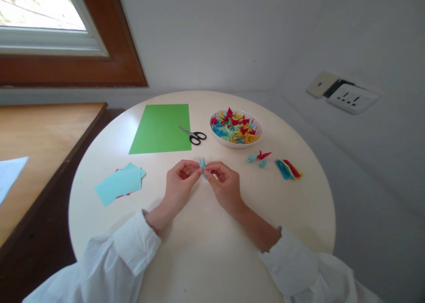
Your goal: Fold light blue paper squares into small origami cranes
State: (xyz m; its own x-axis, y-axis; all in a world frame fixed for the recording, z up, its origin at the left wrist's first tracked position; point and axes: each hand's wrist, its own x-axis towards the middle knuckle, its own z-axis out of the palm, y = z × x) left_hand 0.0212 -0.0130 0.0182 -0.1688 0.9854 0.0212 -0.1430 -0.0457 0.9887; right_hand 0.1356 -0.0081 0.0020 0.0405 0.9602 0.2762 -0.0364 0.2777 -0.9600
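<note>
Between my two hands, over the middle of the table, is a small light-blue folded origami paper (pixel 202 162) with two narrow points standing up. My left hand (pixel 181 179) pinches it from the left between thumb and fingers. From the other side, my right hand (pixel 226 183) pinches the same piece, the thumbtips close together. My fingertips hide its lower part. Beyond my hands lie scissors (pixel 195 137) with black handles, their blades resting over the edge of a green paper sheet (pixel 162 128).
A white bowl (pixel 236 144) holds many coloured paper cranes. Right of my hands lie a red crane (pixel 264 155), light-blue folded pieces (pixel 263 163) and a fan of coloured folded strips (pixel 288 169). Light-blue paper sheets (pixel 119 186) lie at left on the round table (pixel 195 258).
</note>
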